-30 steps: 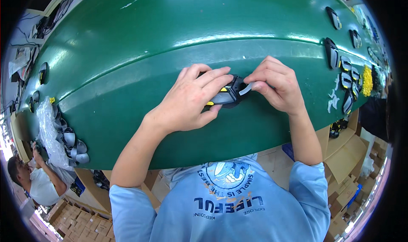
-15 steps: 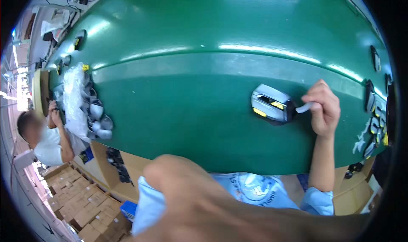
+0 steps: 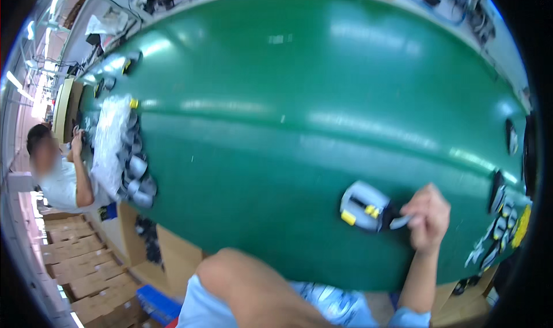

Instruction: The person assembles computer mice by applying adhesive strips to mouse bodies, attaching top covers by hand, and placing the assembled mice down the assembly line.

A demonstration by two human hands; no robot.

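Note:
A grey and black piece with yellow patches (image 3: 364, 206) lies on the green tabletop, right of the middle; its exact kind is unclear. It looks like a small shoe upper. From its right end a short pale grey strip (image 3: 398, 222) sticks out. My right hand (image 3: 428, 217) is closed in a pinch on this strip's end. In the foreground my left arm (image 3: 245, 282) is bent, elbow out over the table's near edge. My left hand lies outside the picture.
On the left, grey cup-shaped parts (image 3: 137, 166) lie beside clear plastic wrap (image 3: 112, 146), with a co-worker (image 3: 60, 172) beyond. More grey, black and yellow pieces (image 3: 504, 221) lie at the right edge. Cardboard boxes (image 3: 86, 264) and a blue box (image 3: 156, 305) stand lower left.
The view has tilted up and turned, so the table and the piece sit lower in the picture. My right hand keeps its pinch on the strip. My left arm has shifted lower.

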